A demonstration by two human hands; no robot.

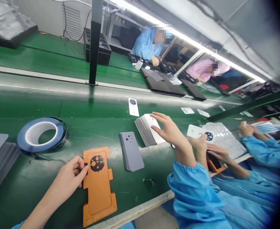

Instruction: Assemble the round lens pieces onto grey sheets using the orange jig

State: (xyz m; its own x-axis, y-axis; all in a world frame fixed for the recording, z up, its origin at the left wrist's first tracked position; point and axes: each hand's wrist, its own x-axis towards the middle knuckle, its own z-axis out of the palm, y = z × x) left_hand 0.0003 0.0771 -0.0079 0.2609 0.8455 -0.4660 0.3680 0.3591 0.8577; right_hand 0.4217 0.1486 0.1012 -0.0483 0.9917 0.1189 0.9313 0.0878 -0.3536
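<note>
My left hand [74, 175] is closed with thumb and fingers at the left edge of an orange jig [99, 194]. The jig is a flat tray with cut-out tabs, and a black round camera-lens piece [97, 163] lies near its top. My right hand [167, 128] reaches over a stack of white phone back panels [150, 130], its fingers apart and the fingertips at the top panel. Whether they touch it, I cannot tell. Between my hands lies a smaller stack of grey phone back panels [132, 151].
A blue-edged tape roll [41, 135] and a tall grey stack [3, 159] are on the left. One white panel with a black disc [133, 106] lies further back. At right, a co-worker's hands [213, 149] handle another panel. A dark post [94, 41] stands behind.
</note>
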